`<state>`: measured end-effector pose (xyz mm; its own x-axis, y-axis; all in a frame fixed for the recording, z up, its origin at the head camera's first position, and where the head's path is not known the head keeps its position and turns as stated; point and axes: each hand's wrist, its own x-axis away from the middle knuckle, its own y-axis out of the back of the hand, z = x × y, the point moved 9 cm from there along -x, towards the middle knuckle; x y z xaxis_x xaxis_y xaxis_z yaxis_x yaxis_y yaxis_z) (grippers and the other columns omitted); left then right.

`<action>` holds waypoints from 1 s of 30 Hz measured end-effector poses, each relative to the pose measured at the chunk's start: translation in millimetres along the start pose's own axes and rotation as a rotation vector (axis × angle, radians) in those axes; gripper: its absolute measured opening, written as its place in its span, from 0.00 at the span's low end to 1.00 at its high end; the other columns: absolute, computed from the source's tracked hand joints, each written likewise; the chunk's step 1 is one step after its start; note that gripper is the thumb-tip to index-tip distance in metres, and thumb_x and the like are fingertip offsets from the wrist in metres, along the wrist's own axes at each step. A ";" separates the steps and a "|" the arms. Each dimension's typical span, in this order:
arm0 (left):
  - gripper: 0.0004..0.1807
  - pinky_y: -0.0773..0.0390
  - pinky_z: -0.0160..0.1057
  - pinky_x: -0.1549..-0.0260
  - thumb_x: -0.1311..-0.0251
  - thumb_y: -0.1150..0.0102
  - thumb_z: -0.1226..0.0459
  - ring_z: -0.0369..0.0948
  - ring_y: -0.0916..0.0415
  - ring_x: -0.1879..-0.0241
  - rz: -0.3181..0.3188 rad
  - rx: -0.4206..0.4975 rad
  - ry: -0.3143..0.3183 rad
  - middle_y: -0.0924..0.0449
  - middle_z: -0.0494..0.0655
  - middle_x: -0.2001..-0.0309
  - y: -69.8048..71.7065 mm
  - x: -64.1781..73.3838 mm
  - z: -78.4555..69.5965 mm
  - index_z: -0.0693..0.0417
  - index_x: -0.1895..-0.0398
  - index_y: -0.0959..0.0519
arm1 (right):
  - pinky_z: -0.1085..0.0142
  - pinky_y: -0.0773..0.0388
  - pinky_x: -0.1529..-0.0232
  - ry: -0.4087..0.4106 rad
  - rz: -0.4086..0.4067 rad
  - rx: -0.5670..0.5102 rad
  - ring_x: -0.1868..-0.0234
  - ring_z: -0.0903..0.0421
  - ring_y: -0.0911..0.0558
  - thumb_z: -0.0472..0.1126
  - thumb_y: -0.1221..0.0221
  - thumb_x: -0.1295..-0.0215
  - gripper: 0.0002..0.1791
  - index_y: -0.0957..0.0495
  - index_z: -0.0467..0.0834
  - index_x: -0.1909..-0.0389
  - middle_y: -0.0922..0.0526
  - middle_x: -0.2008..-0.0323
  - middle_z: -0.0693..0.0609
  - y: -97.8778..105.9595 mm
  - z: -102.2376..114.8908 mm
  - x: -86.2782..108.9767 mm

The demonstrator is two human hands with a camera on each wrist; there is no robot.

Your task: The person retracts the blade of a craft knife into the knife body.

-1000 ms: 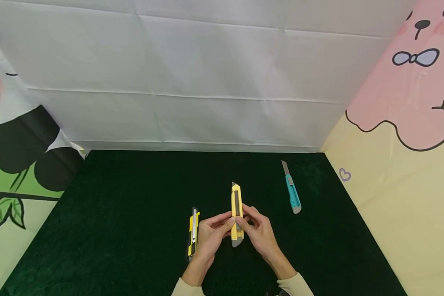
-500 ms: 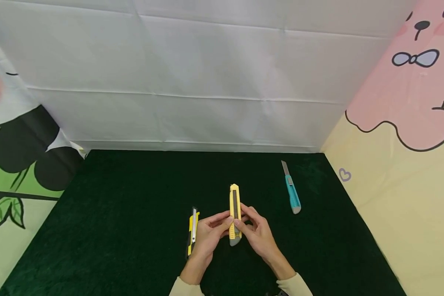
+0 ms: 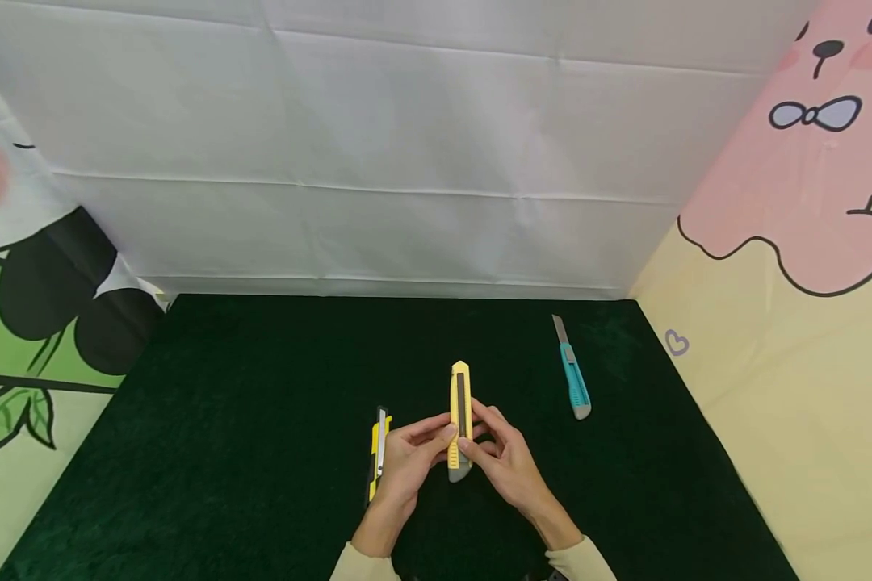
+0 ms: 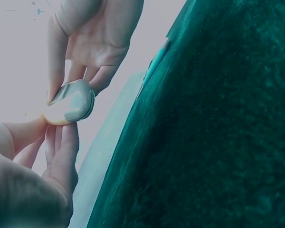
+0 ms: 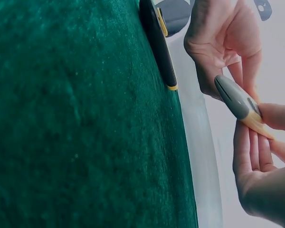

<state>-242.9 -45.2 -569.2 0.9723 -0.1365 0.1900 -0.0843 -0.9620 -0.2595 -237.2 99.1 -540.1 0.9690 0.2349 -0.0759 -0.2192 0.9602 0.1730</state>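
Note:
Both hands hold a pale yellow utility knife [image 3: 460, 395] with a grey end, raised over the dark green tabletop, its nose pointing away from me. My left hand [image 3: 404, 466] pinches its left side between thumb and fingers. From the other side my right hand [image 3: 509, 468] grips it, thumb on the front face low on the slider track. No blade shows beyond the nose. In the left wrist view the grey butt [image 4: 80, 99] faces the camera, with fingers on both sides. The right wrist view shows the same grey end [image 5: 232, 97] between the two hands.
A black-and-yellow utility knife [image 3: 381, 444] lies just left of my left hand, partly hidden by it. Farther back on the right lies a teal utility knife [image 3: 574, 379] with its blade extended. A white cloth wall [image 3: 407, 161] stands behind the green tabletop [image 3: 262, 420]; printed panels flank it.
The yellow knife's blade tip, visible one second ago, has gone into the handle. My right thumb has slid down toward the grey end, and the knife has shifted slightly left.

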 end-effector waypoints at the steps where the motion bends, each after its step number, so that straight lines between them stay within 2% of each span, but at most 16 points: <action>1: 0.22 0.16 0.39 0.53 0.31 0.34 0.57 0.42 0.16 0.55 -0.002 -0.001 0.001 0.14 0.51 0.51 -0.2 0.6 0.2 0.59 0.39 0.20 | 0.67 0.17 0.55 0.004 0.008 0.002 0.48 0.47 0.25 0.37 0.38 0.27 0.35 0.38 0.45 0.22 0.29 0.45 0.44 0.1 0.3 0.4; 6: 0.23 0.16 0.40 0.53 0.31 0.34 0.57 0.42 0.16 0.55 0.002 -0.002 0.004 0.15 0.51 0.51 -2.6 3.5 0.9 0.59 0.39 0.20 | 0.65 0.17 0.54 -0.004 0.047 0.005 0.47 0.47 0.25 0.38 0.38 0.28 0.36 0.40 0.44 0.22 0.28 0.44 0.43 2.0 0.0 0.5; 13: 0.23 0.15 0.40 0.54 0.31 0.34 0.56 0.42 0.16 0.55 0.002 -0.046 -0.019 0.15 0.50 0.50 -5.3 5.9 -0.2 0.59 0.39 0.20 | 0.63 0.17 0.50 -0.036 0.093 -0.015 0.45 0.45 0.26 0.39 0.38 0.27 0.37 0.41 0.48 0.21 0.30 0.36 0.44 4.4 -2.9 2.5; 19: 0.23 0.15 0.41 0.54 0.31 0.35 0.55 0.42 0.17 0.54 -0.004 -0.069 -0.026 0.15 0.51 0.50 -8.5 10.0 -2.4 0.59 0.39 0.20 | 0.62 0.17 0.47 -0.047 0.101 -0.032 0.43 0.45 0.26 0.39 0.36 0.29 0.38 0.41 0.48 0.21 0.31 0.38 0.44 6.2 -2.3 5.8; 30: 0.23 0.15 0.42 0.54 0.31 0.36 0.56 0.44 0.17 0.52 -0.011 -0.121 -0.040 0.16 0.53 0.47 -11.5 16.9 -1.2 0.59 0.39 0.21 | 0.62 0.19 0.47 -0.046 0.093 0.023 0.44 0.46 0.24 0.41 0.38 0.27 0.35 0.39 0.47 0.22 0.28 0.39 0.44 9.0 -4.7 10.0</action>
<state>-225.8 -36.7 -561.9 0.9810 -0.1184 0.1535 -0.0968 -0.9853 -0.1408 -229.9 110.8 -543.9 0.9490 0.3151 -0.0133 -0.3062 0.9307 0.2000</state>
